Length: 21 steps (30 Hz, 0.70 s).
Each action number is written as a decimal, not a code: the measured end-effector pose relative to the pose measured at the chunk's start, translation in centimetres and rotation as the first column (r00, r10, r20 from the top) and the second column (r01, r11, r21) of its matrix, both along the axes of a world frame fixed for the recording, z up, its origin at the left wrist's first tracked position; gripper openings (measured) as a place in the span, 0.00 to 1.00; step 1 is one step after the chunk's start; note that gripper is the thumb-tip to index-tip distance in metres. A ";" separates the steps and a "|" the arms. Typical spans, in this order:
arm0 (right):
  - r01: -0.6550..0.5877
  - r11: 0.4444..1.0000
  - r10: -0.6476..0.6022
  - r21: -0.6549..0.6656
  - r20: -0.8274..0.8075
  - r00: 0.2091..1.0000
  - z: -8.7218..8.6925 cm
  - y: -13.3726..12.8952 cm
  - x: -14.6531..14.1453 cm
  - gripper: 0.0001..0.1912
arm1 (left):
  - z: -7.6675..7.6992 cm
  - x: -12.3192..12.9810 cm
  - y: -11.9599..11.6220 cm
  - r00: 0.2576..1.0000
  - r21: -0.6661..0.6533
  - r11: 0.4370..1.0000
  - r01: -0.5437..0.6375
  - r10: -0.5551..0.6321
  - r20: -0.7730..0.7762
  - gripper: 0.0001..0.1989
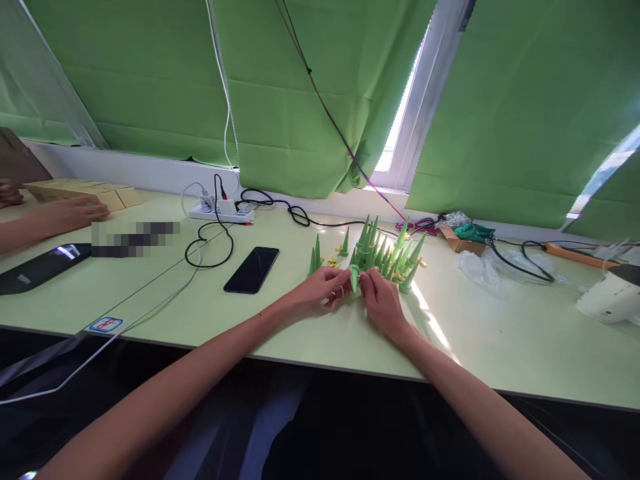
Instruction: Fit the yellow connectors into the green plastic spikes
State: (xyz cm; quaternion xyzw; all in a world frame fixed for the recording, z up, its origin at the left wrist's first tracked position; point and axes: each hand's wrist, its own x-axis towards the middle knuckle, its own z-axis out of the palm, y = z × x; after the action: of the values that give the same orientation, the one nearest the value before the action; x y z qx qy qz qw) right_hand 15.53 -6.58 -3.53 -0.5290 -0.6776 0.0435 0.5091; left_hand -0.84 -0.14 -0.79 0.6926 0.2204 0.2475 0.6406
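Observation:
My left hand (329,287) is closed, pinching a green pointed leaf-shaped piece (355,279) whose tip hangs down toward the table. Close beside it, my right hand (384,299) has its thumb and fingers pressed together. What those fingertips hold, if anything, is too small to make out. Just beyond both hands stands a cluster of similar green spiky pieces (370,237), most of them upright. Small yellow pieces (333,263) lie among and beside them. A few more green spikes (315,256) stand to the left of the cluster.
A dark phone (252,270) lies left of my hands. Behind it are a white power strip (221,212) and loose cables. To the right sit a small cardboard box (463,240), clear plastic bags (479,270) and a white device (611,293). Another person's hand (83,210) rests by a yellow box (117,195).

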 end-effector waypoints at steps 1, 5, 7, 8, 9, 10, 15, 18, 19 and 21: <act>0.000 1.000 0.000 -0.003 0.003 1.000 -0.1 0.0 0.0 0.17 | 0.0 -0.1 0.0 1.000 0.005 1.000 0.004 -0.004 -0.001 0.25; 0.007 1.000 -0.007 -0.001 0.021 1.000 -0.4 0.2 0.1 0.17 | -0.2 -0.2 0.1 1.000 0.047 0.999 0.002 -0.001 -0.023 0.25; 0.013 1.000 -0.013 -0.001 0.024 1.000 -0.5 0.3 0.1 0.17 | -0.3 -0.3 0.2 0.999 0.088 0.996 -0.007 0.011 -0.050 0.24; 0.014 1.000 -0.014 -0.006 0.023 1.000 -0.5 0.3 0.1 0.18 | -0.3 -0.4 0.2 0.998 0.110 0.994 -0.012 0.019 -0.064 0.23; 0.015 1.000 -0.014 -0.011 0.020 1.000 -0.5 0.3 0.1 0.18 | -0.2 -0.5 0.3 0.997 0.134 0.991 -0.017 0.028 -0.075 0.23; 0.015 1.000 -0.015 -0.015 0.019 1.000 -0.5 0.3 0.1 0.18 | -0.2 -0.5 0.3 0.996 0.159 0.987 -0.021 0.035 -0.085 0.22; 0.027 0.999 -0.027 -0.029 0.017 0.999 -0.3 0.3 0.1 0.19 | 0.4 -0.7 0.0 0.994 0.264 0.964 -0.007 0.036 -0.105 0.19; 0.036 0.999 -0.035 -0.040 0.016 0.999 -0.3 0.3 0.1 0.20 | 0.7 -0.5 -0.3 0.995 0.330 0.943 -0.048 0.074 -0.067 0.18; 0.039 0.998 -0.038 -0.041 0.014 0.999 -0.3 0.3 0.1 0.20 | 0.7 -0.4 -0.4 0.995 0.349 0.935 -0.068 0.091 -0.049 0.17; 0.042 0.998 -0.042 -0.039 0.007 0.999 -0.3 0.4 0.0 0.21 | 0.6 -0.3 -0.6 0.993 0.377 0.921 -0.098 0.114 -0.020 0.16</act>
State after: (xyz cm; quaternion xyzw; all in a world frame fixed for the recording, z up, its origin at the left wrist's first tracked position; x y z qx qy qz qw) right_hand 15.57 -6.22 -3.80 -0.5531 -0.6671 0.0444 0.4971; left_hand -1.12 -0.71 -0.17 0.7946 0.2192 0.3048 0.4772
